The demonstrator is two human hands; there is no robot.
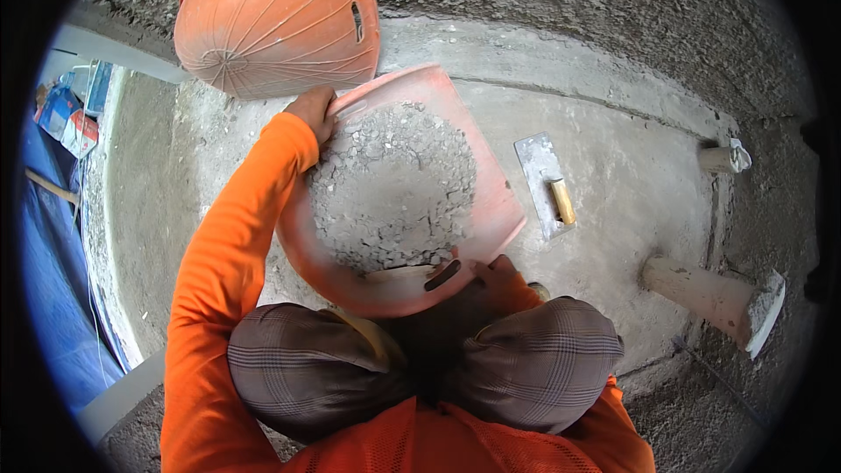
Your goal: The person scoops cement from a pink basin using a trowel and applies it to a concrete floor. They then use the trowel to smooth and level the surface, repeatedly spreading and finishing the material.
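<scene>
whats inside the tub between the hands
The tub holds grey, crumbly material, coarser around a finer middle. The tub's bottom beneath it is covered and cannot be seen.

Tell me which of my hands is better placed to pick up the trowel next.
Likely your right hand: it's at the near edge of the filled tub, closer to the trowel. Your left hand grips the far left rim, with the tub in between.

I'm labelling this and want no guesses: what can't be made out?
All in the head view:
Right hand: full grip, partly hidden by the rim of the tub.
Right forearm: mostly hidden by the right knee.
Tub's floor: covered by grey rubble.
Orange basin: inside, hidden by its own shell; top, cut off by the picture's edge.
</scene>
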